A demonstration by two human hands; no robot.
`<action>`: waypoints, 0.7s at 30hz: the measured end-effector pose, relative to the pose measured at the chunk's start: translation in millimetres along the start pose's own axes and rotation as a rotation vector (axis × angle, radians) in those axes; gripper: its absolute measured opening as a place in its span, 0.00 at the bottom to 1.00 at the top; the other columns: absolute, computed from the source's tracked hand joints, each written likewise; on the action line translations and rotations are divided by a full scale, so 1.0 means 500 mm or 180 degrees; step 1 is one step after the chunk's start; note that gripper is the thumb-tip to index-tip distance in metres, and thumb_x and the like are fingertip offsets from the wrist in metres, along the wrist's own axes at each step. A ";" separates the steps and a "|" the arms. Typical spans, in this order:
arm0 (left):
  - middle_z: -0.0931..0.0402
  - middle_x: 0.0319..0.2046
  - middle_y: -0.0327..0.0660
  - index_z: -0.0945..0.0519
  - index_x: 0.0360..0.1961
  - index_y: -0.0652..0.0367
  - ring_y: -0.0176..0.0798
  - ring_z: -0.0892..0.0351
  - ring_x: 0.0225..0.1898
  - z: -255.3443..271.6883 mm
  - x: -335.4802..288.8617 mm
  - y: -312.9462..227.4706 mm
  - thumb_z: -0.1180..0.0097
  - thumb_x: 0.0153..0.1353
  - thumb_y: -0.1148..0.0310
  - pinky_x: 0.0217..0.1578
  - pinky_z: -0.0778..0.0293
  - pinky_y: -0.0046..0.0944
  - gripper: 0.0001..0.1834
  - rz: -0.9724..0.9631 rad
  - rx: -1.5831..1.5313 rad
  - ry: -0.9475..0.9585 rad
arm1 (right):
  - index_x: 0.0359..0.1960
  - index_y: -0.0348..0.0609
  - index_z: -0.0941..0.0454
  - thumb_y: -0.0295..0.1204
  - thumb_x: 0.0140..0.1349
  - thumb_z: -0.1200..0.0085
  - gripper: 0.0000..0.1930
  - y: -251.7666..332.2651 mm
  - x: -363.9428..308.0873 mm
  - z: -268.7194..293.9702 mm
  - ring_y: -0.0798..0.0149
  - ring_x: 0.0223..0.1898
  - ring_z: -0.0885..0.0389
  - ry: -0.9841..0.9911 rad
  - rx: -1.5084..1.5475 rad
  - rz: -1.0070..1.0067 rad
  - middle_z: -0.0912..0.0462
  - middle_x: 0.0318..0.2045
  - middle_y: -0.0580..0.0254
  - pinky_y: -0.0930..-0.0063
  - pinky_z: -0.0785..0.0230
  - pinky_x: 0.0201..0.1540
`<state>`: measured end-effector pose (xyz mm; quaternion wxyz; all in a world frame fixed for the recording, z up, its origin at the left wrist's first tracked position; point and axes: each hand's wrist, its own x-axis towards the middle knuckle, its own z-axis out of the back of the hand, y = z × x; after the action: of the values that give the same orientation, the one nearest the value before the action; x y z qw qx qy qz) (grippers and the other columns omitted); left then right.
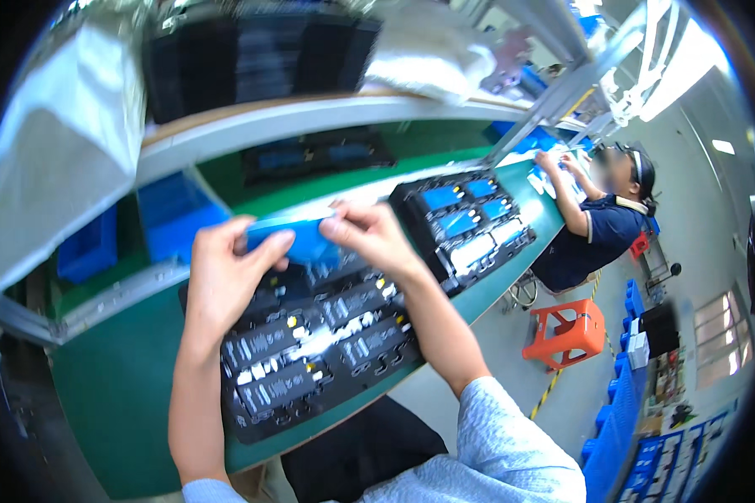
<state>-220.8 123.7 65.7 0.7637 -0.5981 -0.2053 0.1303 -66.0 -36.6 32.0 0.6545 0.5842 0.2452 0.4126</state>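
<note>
Between my two hands, above the bench, is a thin blue sheet that looks like film [307,241]. My left hand [226,267] pinches its left end with thumb and fingers. At its other end, my right hand [372,238] grips the edge between thumb and fingertips. Below them lies a black tray [252,433] holding several flat black rectangular units [278,387] with white print and small yellow spots. My hands and the sheet hide part of its far side.
To the right stand stacked black trays [424,237] with blue-topped units. Blue bins [173,220] sit at the left under a shelf [310,111]; another black tray [319,155] lies behind. A co-worker [591,220] works farther along the green bench [113,411]. An orange stool [566,334] stands on the floor.
</note>
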 end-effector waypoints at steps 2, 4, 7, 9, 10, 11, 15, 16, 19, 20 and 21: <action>0.20 0.24 0.38 0.20 0.31 0.68 0.25 0.23 0.23 -0.008 0.002 0.005 0.36 0.55 0.72 0.24 0.29 0.25 0.08 0.0096 -0.0460 0.0000 | 0.33 0.43 0.21 0.34 0.62 0.43 0.08 0.000 -0.002 -0.010 0.81 0.34 0.29 -0.0006 0.0461 -0.0163 0.24 0.30 0.77 0.83 0.35 0.38; 0.20 0.25 0.39 0.21 0.31 0.68 0.26 0.23 0.22 0.000 -0.004 0.005 0.36 0.54 0.74 0.23 0.28 0.25 0.08 0.0198 -0.0700 -0.0051 | 0.33 0.44 0.21 0.35 0.63 0.44 0.08 -0.016 0.011 -0.028 0.82 0.34 0.29 0.0033 0.0700 -0.0118 0.24 0.31 0.78 0.84 0.35 0.37; 0.20 0.27 0.41 0.22 0.32 0.67 0.27 0.23 0.22 0.003 -0.003 0.019 0.34 0.52 0.76 0.23 0.27 0.25 0.09 0.0239 -0.0687 -0.0118 | 0.34 0.44 0.21 0.34 0.64 0.45 0.08 -0.027 0.011 -0.030 0.82 0.32 0.30 0.0218 0.0676 0.0148 0.25 0.29 0.78 0.84 0.37 0.35; 0.20 0.28 0.42 0.23 0.32 0.66 0.28 0.23 0.22 0.010 -0.006 0.023 0.35 0.53 0.77 0.22 0.27 0.26 0.09 0.0276 -0.0661 -0.0148 | 0.33 0.40 0.21 0.35 0.62 0.43 0.10 -0.022 0.011 -0.046 0.79 0.30 0.32 -0.0038 0.0385 0.0644 0.25 0.28 0.73 0.82 0.39 0.31; 0.19 0.28 0.43 0.24 0.31 0.66 0.28 0.23 0.22 0.011 -0.009 0.019 0.35 0.53 0.77 0.22 0.27 0.26 0.08 0.0307 -0.0678 -0.0174 | 0.35 0.39 0.20 0.35 0.62 0.43 0.11 -0.014 0.009 -0.048 0.77 0.31 0.30 -0.0160 0.0068 0.0946 0.24 0.29 0.70 0.81 0.38 0.32; 0.20 0.28 0.42 0.24 0.31 0.64 0.29 0.23 0.22 0.013 -0.010 0.013 0.36 0.54 0.76 0.22 0.26 0.27 0.07 0.0305 -0.0601 -0.0167 | 0.38 0.38 0.20 0.35 0.61 0.42 0.12 -0.002 0.004 -0.051 0.73 0.34 0.27 -0.0324 -0.0061 0.1069 0.22 0.33 0.65 0.79 0.36 0.34; 0.23 0.18 0.38 0.24 0.21 0.62 0.25 0.28 0.18 0.007 -0.031 -0.019 0.34 0.53 0.71 0.15 0.35 0.25 0.11 0.0201 0.0322 -0.0459 | 0.38 0.38 0.20 0.33 0.62 0.44 0.10 0.011 -0.005 -0.048 0.74 0.33 0.26 -0.0353 0.0015 0.1142 0.22 0.30 0.66 0.79 0.35 0.34; 0.25 0.14 0.37 0.24 0.18 0.61 0.24 0.31 0.16 0.013 -0.039 -0.033 0.33 0.52 0.70 0.13 0.39 0.26 0.13 0.0225 0.0997 -0.0573 | 0.37 0.38 0.20 0.32 0.62 0.44 0.10 0.022 -0.013 -0.045 0.75 0.32 0.26 -0.0395 0.0102 0.0973 0.22 0.30 0.66 0.80 0.34 0.34; 0.34 0.09 0.46 0.28 0.13 0.65 0.42 0.37 0.11 0.031 -0.094 -0.073 0.39 0.57 0.55 0.16 0.41 0.42 0.26 -0.0776 0.2501 -0.1144 | 0.36 0.38 0.20 0.34 0.63 0.45 0.11 0.012 0.003 -0.071 0.77 0.27 0.28 -0.0802 0.0586 0.0802 0.24 0.26 0.71 0.83 0.36 0.30; 0.33 0.10 0.48 0.27 0.13 0.65 0.48 0.35 0.11 0.052 -0.115 -0.086 0.42 0.58 0.52 0.17 0.40 0.44 0.27 -0.0786 0.2946 -0.1181 | 0.37 0.39 0.20 0.36 0.64 0.45 0.12 0.016 0.003 -0.068 0.78 0.25 0.29 -0.1035 0.0659 0.0658 0.25 0.25 0.73 0.83 0.36 0.28; 0.32 0.11 0.49 0.26 0.12 0.63 0.50 0.33 0.13 0.070 -0.142 -0.104 0.41 0.57 0.53 0.18 0.38 0.45 0.26 -0.0719 0.3114 -0.1251 | 0.36 0.40 0.21 0.37 0.64 0.45 0.12 0.012 0.005 -0.057 0.79 0.24 0.29 -0.1071 0.0808 0.0458 0.26 0.24 0.74 0.84 0.37 0.27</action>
<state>-302.2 109.1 111.8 0.9095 -0.1111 -0.3227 0.2371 -89.3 -18.5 32.8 0.5764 0.7384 0.1402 0.3208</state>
